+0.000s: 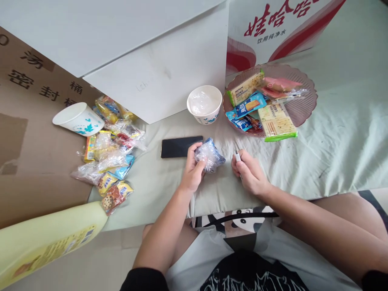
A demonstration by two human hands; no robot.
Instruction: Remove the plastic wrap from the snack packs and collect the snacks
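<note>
My left hand (pixel 194 171) is closed on a clear plastic bag with dark blue contents (pixel 210 155), held just above the cloth. What is inside the bag cannot be made out. My right hand (pixel 251 171) grips a small, narrow white-and-grey tool (pixel 237 156) upright between thumb and fingers, apart from the bag. Most of the tool is hidden by the fingers. Behind my left hand lies a black phone (pixel 180 146). A paper cup (pixel 204 117) with crumpled clear plastic in it stands beyond the phone.
At the back right, a pink scalloped plate (pixel 309 97) carries wrapped biscuits and snacks. Several snack packets (pixel 112 149) are heaped on the left beside a tipped paper cup (pixel 79 119). Large boxes (pixel 182 68) border the back, and a yellow bottle-like container (pixel 54 238) is at lower left.
</note>
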